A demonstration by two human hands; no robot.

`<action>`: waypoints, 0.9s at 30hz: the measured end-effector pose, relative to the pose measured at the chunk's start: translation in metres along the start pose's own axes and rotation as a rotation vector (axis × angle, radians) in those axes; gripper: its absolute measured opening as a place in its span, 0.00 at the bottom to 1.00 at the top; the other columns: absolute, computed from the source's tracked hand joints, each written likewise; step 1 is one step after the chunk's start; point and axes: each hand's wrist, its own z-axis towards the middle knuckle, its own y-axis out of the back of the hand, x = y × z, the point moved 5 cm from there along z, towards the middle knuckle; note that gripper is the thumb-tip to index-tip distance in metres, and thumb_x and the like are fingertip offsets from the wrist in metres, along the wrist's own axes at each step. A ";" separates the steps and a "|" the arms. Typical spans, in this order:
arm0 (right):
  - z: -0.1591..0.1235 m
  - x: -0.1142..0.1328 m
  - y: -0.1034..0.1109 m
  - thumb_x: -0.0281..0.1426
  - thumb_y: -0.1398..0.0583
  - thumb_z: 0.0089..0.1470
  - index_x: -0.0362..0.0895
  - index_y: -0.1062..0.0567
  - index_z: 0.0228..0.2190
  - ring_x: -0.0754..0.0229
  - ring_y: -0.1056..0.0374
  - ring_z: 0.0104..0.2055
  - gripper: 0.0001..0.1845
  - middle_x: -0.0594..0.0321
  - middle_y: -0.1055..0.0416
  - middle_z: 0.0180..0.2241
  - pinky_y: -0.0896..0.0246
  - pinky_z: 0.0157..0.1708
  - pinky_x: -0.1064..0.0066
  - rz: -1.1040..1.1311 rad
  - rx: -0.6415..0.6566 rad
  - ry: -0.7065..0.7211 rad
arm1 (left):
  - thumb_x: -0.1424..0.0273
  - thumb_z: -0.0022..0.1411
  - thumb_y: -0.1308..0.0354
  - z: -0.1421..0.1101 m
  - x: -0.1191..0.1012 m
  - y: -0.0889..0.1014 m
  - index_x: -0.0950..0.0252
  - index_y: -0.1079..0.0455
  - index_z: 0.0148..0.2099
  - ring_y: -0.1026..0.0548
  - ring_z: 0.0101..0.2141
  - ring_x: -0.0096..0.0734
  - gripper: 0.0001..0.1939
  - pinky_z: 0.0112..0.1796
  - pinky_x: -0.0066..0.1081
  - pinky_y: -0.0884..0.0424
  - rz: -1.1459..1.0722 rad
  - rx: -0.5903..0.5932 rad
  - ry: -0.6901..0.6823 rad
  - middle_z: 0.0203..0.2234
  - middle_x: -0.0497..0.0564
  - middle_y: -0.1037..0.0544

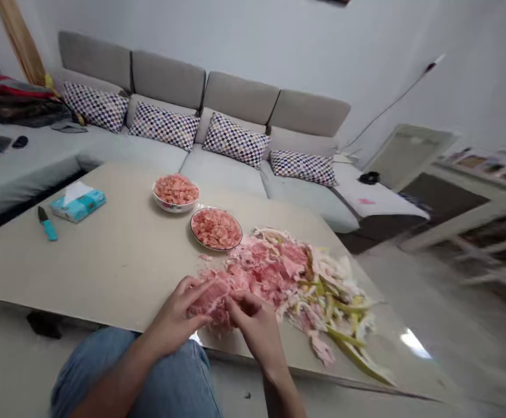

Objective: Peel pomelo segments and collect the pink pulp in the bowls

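Note:
Near the front edge of the table, my left hand (175, 313) is wrapped round a pink pomelo segment (209, 297). My right hand (255, 322) pinches at that segment's right side, thumb and fingers together; what lies right at the fingertips is too small to make out. Just beyond and to the right spreads a heap of pink pomelo pieces and membrane (274, 261). White pith and yellow-green peel (344, 313) lie at the heap's right. Behind my hands are a plate of pink pomelo pulp (216, 229) and a bowl of the same pulp (176, 190).
On the left of the beige table (104, 261) are a blue tissue pack (78, 201) and a small knife with a turquoise handle (47, 223). A grey sofa (165, 151) with checked cushions runs behind. My knee in jeans is under the front edge.

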 end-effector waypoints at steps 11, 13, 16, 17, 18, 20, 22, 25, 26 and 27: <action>0.000 -0.001 -0.007 0.43 0.34 0.42 0.41 0.28 0.22 0.66 0.39 0.15 0.17 0.67 0.32 0.14 0.44 0.17 0.75 0.199 0.023 -0.087 | 0.77 0.55 0.40 0.001 -0.002 0.001 0.44 0.41 0.62 0.33 0.49 0.34 0.36 0.52 0.35 0.34 -0.037 -0.027 -0.028 0.46 0.48 0.34; 0.001 -0.003 -0.006 0.43 0.34 0.43 0.41 0.27 0.23 0.66 0.39 0.16 0.17 0.66 0.32 0.16 0.44 0.18 0.76 0.208 0.030 -0.075 | 0.77 0.53 0.38 0.002 -0.005 0.001 0.45 0.40 0.62 0.33 0.50 0.36 0.37 0.54 0.36 0.37 -0.059 -0.032 -0.015 0.48 0.48 0.33; 0.003 -0.005 -0.001 0.41 0.36 0.46 0.41 0.27 0.25 0.66 0.39 0.18 0.15 0.67 0.32 0.18 0.44 0.19 0.76 0.170 0.032 -0.021 | 0.77 0.51 0.36 0.003 -0.008 0.001 0.47 0.39 0.62 0.34 0.52 0.37 0.37 0.56 0.38 0.39 -0.097 -0.043 0.004 0.50 0.49 0.32; 0.004 -0.007 0.002 0.40 0.38 0.48 0.42 0.28 0.25 0.66 0.39 0.19 0.13 0.68 0.33 0.18 0.44 0.20 0.76 0.141 0.026 0.005 | 0.76 0.52 0.37 0.003 -0.009 0.002 0.47 0.39 0.62 0.33 0.51 0.37 0.37 0.55 0.38 0.39 -0.104 -0.048 0.008 0.50 0.49 0.32; 0.004 -0.008 0.005 0.38 0.40 0.50 0.42 0.29 0.24 0.66 0.40 0.19 0.12 0.68 0.35 0.18 0.44 0.20 0.75 0.104 0.012 0.034 | 0.75 0.53 0.37 0.003 -0.009 0.002 0.48 0.39 0.62 0.33 0.51 0.37 0.36 0.55 0.37 0.39 -0.105 -0.053 0.009 0.50 0.49 0.32; 0.005 -0.013 0.015 0.36 0.44 0.53 0.44 0.33 0.20 0.66 0.42 0.19 0.14 0.70 0.39 0.16 0.46 0.21 0.75 0.005 -0.044 0.087 | 0.73 0.54 0.37 0.003 -0.010 0.002 0.49 0.39 0.62 0.33 0.51 0.37 0.34 0.55 0.37 0.38 -0.091 -0.061 0.002 0.50 0.50 0.32; 0.006 -0.020 0.026 0.35 0.49 0.56 0.45 0.40 0.16 0.65 0.44 0.18 0.19 0.70 0.43 0.14 0.48 0.21 0.74 -0.142 -0.124 0.124 | 0.72 0.55 0.37 0.003 -0.010 0.002 0.49 0.39 0.62 0.33 0.51 0.37 0.33 0.55 0.37 0.38 -0.068 -0.061 -0.013 0.50 0.51 0.32; 0.008 -0.030 0.041 0.37 0.49 0.57 0.45 0.34 0.19 0.62 0.40 0.21 0.18 0.66 0.36 0.17 0.46 0.22 0.72 -0.401 -0.165 0.198 | 0.72 0.56 0.38 0.003 -0.011 0.001 0.48 0.40 0.63 0.33 0.51 0.36 0.33 0.54 0.37 0.38 -0.033 -0.044 -0.027 0.49 0.50 0.32; 0.008 -0.032 0.045 0.37 0.48 0.57 0.44 0.29 0.23 0.60 0.36 0.23 0.15 0.63 0.31 0.21 0.43 0.25 0.71 -0.469 -0.158 0.230 | 0.72 0.57 0.38 0.003 -0.010 0.000 0.47 0.41 0.63 0.33 0.51 0.35 0.33 0.54 0.37 0.38 -0.022 -0.039 -0.036 0.49 0.49 0.32; 0.008 -0.034 0.050 0.37 0.48 0.56 0.44 0.26 0.28 0.59 0.33 0.26 0.14 0.60 0.28 0.25 0.41 0.27 0.70 -0.530 -0.151 0.252 | 0.73 0.57 0.39 0.003 -0.010 0.000 0.46 0.41 0.63 0.33 0.51 0.35 0.33 0.53 0.36 0.37 -0.010 -0.035 -0.046 0.49 0.49 0.33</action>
